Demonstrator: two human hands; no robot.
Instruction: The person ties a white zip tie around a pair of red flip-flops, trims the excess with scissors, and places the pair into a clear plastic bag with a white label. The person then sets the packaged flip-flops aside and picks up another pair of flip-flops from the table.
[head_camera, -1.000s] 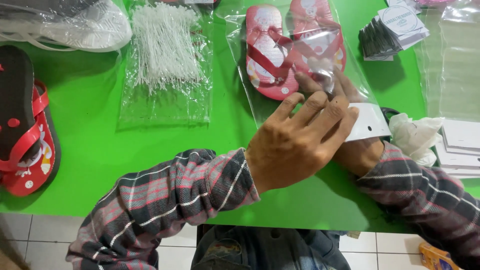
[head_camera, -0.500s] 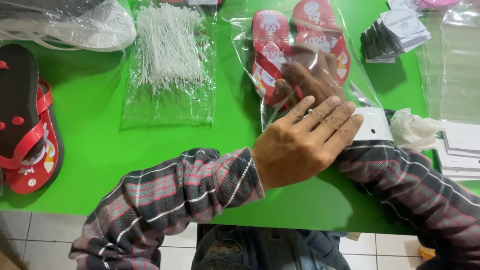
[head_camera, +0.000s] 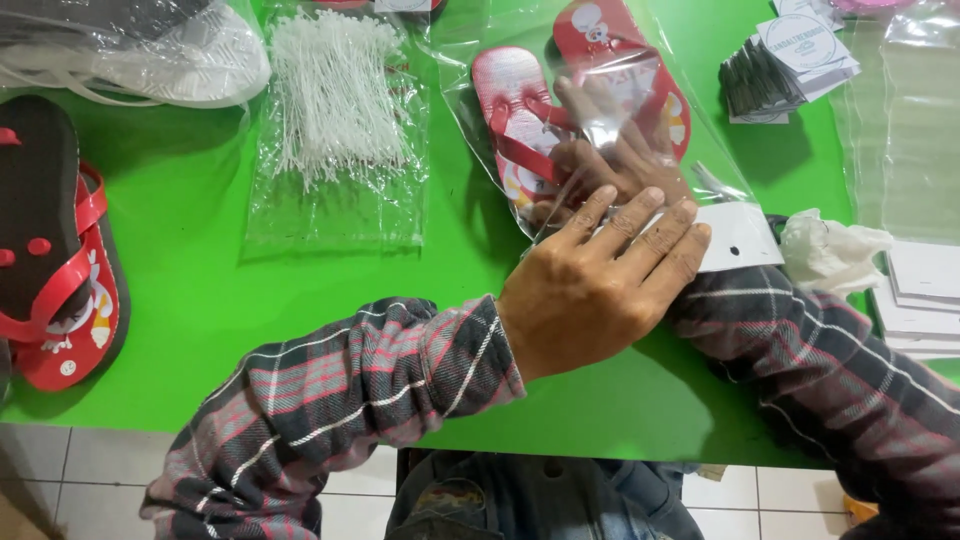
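At the near edge of the green table (head_camera: 300, 330), centre of view: left hand (head_camera: 600, 285), plaid sleeve, palm down, fingers together and laid flat, pointing toward 1 o'clock, pressing the mouth end of a clear plastic bag (head_camera: 600, 90) and the white header card (head_camera: 738, 238) at that mouth; nothing pinched. Just beyond it, toward 12 o'clock: right hand (head_camera: 610, 150), reaching in from 4 o'clock, pushed inside the bag, fingers spread loosely and resting on the pair of red flip-flops (head_camera: 525, 130); whether it grasps them cannot be told through the film. The pair lies inside the bag, soles down, one sandal at 11 o'clock of the right hand, the other at 12 o'clock, the bag lying flat on the table. At 3 o'clock of the left hand: crumpled white plastic (head_camera: 830, 250), then a stack of white cards (head_camera: 920, 290). At 9 o'clock, table's edge: loose red-and-black flip-flops (head_camera: 50, 270), stacked. At 10 o'clock: packet of white plastic tag fasteners (head_camera: 335, 110). Far, at 10 o'clock: bagged dark goods (head_camera: 130, 50). Far, at 1 o'clock: bundle of round-printed tags (head_camera: 790, 55); beside it, at 2 o'clock, empty clear bags (head_camera: 900, 120).
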